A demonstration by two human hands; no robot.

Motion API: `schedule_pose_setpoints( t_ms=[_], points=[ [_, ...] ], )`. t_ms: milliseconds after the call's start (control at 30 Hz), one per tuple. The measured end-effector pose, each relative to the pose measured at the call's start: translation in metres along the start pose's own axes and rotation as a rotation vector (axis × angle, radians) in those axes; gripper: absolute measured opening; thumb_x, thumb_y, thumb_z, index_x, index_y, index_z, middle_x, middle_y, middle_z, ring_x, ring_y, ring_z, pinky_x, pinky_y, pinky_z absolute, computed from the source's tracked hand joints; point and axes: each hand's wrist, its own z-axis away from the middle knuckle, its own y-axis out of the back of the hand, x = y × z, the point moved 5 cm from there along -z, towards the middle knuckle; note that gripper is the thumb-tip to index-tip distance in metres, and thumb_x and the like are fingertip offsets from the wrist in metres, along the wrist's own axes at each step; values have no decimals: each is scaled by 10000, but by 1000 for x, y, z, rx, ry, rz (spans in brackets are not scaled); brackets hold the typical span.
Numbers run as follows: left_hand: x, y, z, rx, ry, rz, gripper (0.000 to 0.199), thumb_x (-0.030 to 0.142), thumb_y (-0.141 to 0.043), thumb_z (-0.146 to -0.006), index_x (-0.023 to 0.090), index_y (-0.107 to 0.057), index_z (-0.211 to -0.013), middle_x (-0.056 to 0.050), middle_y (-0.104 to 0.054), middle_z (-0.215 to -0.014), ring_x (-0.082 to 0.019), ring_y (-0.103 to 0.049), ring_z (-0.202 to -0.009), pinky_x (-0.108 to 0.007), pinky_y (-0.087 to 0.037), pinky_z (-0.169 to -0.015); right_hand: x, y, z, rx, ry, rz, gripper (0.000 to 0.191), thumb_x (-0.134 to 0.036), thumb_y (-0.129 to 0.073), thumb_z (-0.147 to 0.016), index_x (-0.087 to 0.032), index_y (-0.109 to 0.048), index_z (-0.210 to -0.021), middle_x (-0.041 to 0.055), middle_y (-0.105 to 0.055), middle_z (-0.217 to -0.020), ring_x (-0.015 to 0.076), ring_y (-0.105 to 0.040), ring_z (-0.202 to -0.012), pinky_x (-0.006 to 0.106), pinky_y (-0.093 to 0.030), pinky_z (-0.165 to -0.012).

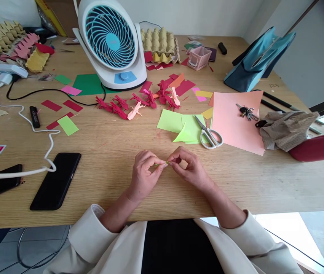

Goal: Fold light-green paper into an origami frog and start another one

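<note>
My left hand (146,173) and my right hand (189,167) meet above the front middle of the table, thumbs and forefingers pinched together. Between the fingertips shows a thin bit of light green paper (166,163), mostly hidden by the fingers. Just beyond my hands lie light green paper sheets (171,121), with white-handled scissors (211,137) resting on them. Farther back, several folded red paper figures (118,108) lie in a loose group, along with a pale pink folded figure (135,110).
A white fan (112,45) stands at the back. To the right are a salmon paper sheet (237,125) with keys (247,112), a crumpled cloth (284,127) and a red bottle (318,146). On the left lie a black phone (56,180) and a white cable (50,148).
</note>
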Motion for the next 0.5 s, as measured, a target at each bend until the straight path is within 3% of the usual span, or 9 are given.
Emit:
schedule_pose_setpoints(
  t_ms=[133, 367, 500],
  points=[
    [2, 1, 0, 16, -40, -21, 106, 230, -682, -871, 214, -646, -773, 7, -587, -702, -162, -548, -725, -341, -444, -772, -1, 0, 0, 3, 49, 42, 70, -242, -595, -923, -219, -653, -955, 47, -602, -880, 160, -553, -766, 312, -488, -685],
    [4, 0, 2, 1, -118, -161, 89, 234, -658, -888, 241, -643, -801, 16, -625, -730, -165, -597, -740, -422, -416, -987, -2, 0, 0, -36, 69, 71, 85, -251, -573, -943, -220, -643, -905, 47, -578, -888, 164, -557, -784, 317, -495, -693],
    [3, -1, 3, -27, -138, -212, 70, 208, -651, -882, 243, -643, -822, 12, -640, -754, -173, -595, -770, -438, -389, -1025, -2, -3, 0, -74, 99, 131, 98, -230, -524, -963, -218, -605, -910, 52, -562, -891, 169, -549, -778, 319, -482, -692]
  ],
)
